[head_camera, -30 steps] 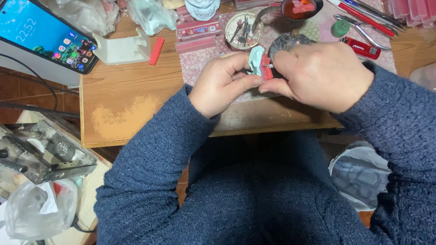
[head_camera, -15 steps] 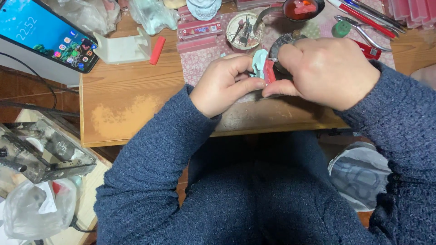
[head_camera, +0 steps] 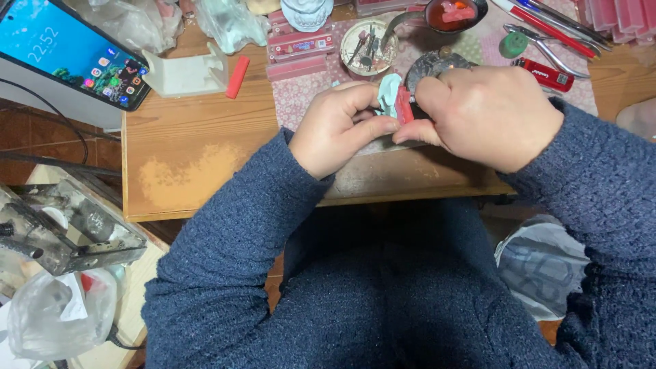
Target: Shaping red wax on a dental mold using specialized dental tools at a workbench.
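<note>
Right hand (head_camera: 488,113) dropped slightly; both hands' fingers grip one blue-red cast (head_camera: 395,102).

I saw a worn wooden table (head_camera: 191,147) with a pale scuffed patch near its front edge. On its far left corner lay a smartphone (head_camera: 68,51) with its screen lit, resting on a white box. Beside it sat a white plastic stand (head_camera: 183,72) with a short red stick (head_camera: 237,75) touching it. A pink flowered cloth (head_camera: 301,96) covered the middle, carrying a round tin of small bits (head_camera: 367,44), flat red boxes (head_camera: 301,44), a red lighter (head_camera: 547,73) and pliers (head_camera: 547,41). A clear plastic bag (head_camera: 229,24) lay at the back.
</note>
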